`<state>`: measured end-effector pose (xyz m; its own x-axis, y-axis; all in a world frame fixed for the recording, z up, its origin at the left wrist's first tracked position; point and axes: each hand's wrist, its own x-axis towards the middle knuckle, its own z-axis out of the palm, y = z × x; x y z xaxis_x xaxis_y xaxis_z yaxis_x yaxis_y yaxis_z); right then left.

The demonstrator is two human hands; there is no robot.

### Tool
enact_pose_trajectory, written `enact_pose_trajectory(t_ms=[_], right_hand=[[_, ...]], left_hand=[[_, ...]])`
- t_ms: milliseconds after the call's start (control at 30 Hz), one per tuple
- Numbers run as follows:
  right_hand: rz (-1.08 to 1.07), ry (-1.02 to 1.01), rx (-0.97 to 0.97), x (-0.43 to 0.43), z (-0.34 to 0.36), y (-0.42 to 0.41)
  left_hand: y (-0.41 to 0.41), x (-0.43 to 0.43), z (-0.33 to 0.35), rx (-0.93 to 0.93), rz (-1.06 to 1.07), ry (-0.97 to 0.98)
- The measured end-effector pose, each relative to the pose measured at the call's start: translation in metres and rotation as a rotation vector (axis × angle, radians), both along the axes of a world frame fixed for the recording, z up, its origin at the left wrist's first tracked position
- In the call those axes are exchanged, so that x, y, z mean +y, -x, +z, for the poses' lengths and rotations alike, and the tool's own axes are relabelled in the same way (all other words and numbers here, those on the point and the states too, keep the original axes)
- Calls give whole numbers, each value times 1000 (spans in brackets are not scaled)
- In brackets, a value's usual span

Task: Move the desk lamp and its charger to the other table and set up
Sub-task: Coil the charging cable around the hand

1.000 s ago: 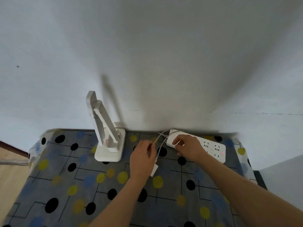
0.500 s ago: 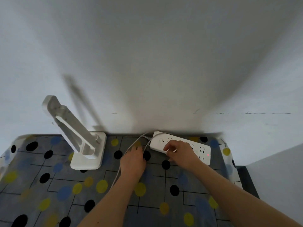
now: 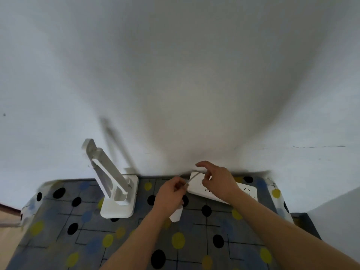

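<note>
The white folding desk lamp (image 3: 115, 190) stands on its square base at the back left of the table, arm folded and leaning left. My left hand (image 3: 171, 193) grips the white charger cable (image 3: 191, 178); the white charger block (image 3: 176, 215) shows just below that hand. My right hand (image 3: 218, 180) hovers over the left end of the white power strip (image 3: 247, 191), thumb and fingers pinching the cable where it arcs up. The strip lies against the wall at the back right.
The table wears a grey cloth (image 3: 194, 240) with black, yellow and blue dots. A plain white wall (image 3: 175, 84) rises right behind it. A wooden edge (image 3: 7, 207) shows at the far left, a dark gap (image 3: 303, 221) at the right.
My hands have lifted off the table and strip; the cable now arcs between them. The charger block shows again under my left hand. The view swung back to the left.
</note>
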<state>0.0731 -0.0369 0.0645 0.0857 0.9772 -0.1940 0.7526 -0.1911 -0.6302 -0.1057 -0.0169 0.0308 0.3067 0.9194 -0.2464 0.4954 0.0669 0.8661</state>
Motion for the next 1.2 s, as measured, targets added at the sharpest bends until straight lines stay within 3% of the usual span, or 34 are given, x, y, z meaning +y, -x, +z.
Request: enact_pose_trajectory(t_ms=[167,367,667,833,1000,1200], right_hand=[[67,43,-176,10,20,15],[-70,1,-339,11,52,17],[-196,-246,-86,12,132,29],[-258,-319,255,8,174,45],[-244,-380,368,5,207,63],[-217,-441,356,9,227,77]], left_hand=[[0,3,53,-275,11,53],[16,8,95,-319,50,-12],[31,18,129,-421,97,-106],[31,16,142,-480,121,-69],[26,12,148,-521,72,-36],[25,14,162,-617,-40,58]])
